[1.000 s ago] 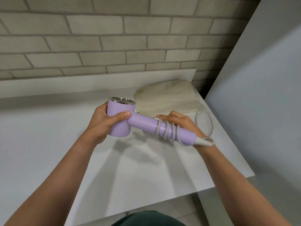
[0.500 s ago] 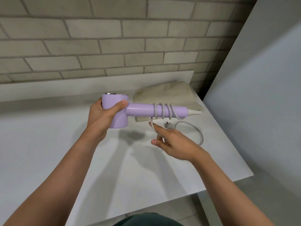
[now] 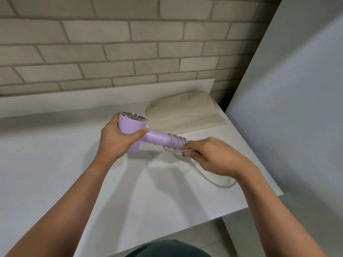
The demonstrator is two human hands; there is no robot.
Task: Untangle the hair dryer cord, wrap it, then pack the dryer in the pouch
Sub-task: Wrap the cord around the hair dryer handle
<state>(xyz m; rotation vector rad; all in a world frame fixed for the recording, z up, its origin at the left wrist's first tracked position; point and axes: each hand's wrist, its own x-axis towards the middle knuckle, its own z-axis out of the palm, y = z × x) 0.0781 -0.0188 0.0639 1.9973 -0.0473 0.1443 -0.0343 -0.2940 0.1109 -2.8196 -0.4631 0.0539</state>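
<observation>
**White Tabletop: 1 Pouch, 1 Loop of Cord**

A white, matte tabletop [image 3: 55, 164] is seen from above, backed by a low white ledge [image 3: 92, 97] that is set against a brick wall [image 3: 111, 52]. Its right edge is run at an angle, close beside a grey panel [image 3: 297, 108]. 1 cream fabric pouch [image 3: 185, 114] is laid flat at the far right corner, creased and close against the ledge. Nearer the front, by the right edge, 1 slack loop of grey cord [image 3: 222, 186] appears to be rested on the surface, apart from the pouch. Soft shadows are cast across the middle of the top.
</observation>
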